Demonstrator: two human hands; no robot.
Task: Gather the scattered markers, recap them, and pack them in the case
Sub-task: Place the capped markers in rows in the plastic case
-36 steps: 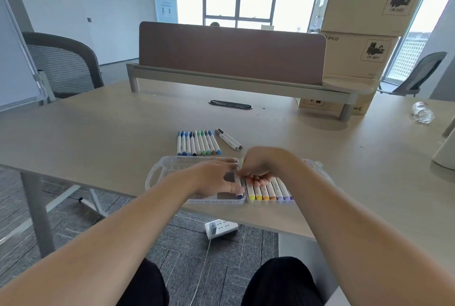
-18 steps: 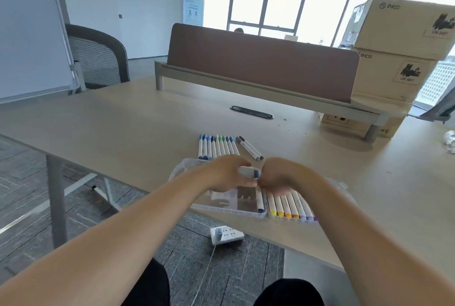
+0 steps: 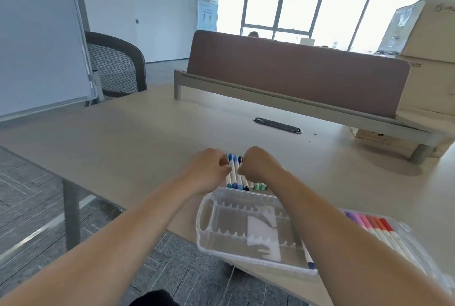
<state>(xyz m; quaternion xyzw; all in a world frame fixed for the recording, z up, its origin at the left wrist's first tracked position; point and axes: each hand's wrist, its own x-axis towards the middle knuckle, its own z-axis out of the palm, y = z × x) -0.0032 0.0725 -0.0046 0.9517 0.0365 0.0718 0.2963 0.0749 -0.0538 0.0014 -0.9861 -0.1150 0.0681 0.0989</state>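
Head cam, looking down the forearms at a light wooden table (image 3: 123,145). Both hands sit just above the middle of the frame, on a row of loose markers (image 3: 235,170) lying side by side on the tabletop. The left hand (image 3: 208,170) has its fingers curled in against the left side of the row. The right hand (image 3: 259,166) is curled over the right side, so the row is squeezed between them. Blue caps show in the gap between the hands, and a few green caps poke out below the right hand.

Right below that, in the lower middle, the clear plastic case (image 3: 222,229) lies open at the table's near edge. Its left half holds a white paper insert (image 3: 263,234) and a single marker (image 3: 307,255). The right half, partly hidden by the right forearm, has packed markers (image 3: 376,228) with purple, pink and red caps.

Background stuff: a whiteboard (image 3: 37,34) in the upper left with an office chair (image 3: 115,66) beside it, a brown desk divider (image 3: 295,74) across the middle, a black oval cable grommet (image 3: 277,125) in the table below it, and stacked cardboard boxes (image 3: 430,59) at the right edge.
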